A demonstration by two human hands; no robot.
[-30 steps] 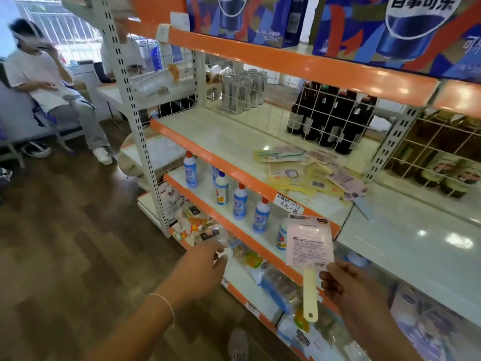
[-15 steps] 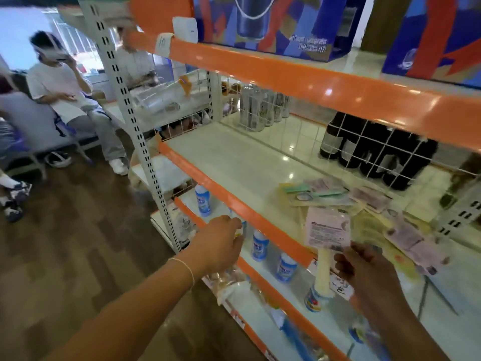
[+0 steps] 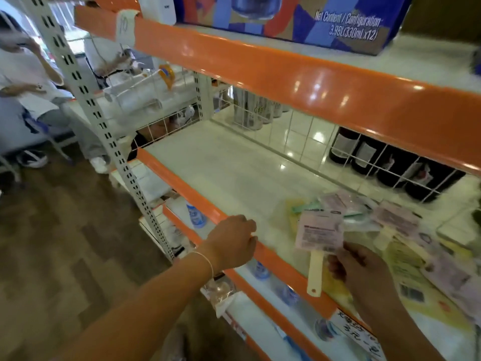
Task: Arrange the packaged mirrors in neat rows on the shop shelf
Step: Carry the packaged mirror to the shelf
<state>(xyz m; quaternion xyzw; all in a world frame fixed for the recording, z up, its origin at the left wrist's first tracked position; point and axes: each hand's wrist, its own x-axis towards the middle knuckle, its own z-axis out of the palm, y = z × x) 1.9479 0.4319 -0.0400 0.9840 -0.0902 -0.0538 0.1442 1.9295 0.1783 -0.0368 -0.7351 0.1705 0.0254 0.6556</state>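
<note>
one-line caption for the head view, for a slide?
Right hand holds a packaged mirror over the shelf; left hand rests on its orange edge.

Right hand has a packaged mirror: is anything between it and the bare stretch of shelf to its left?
Nothing visible. The right hand holds the packaged mirror above the shelf's front edge. The shelf to its left lies bare; the left hand rests on the orange lip, and the loose mirror pile sits to the right.
</note>
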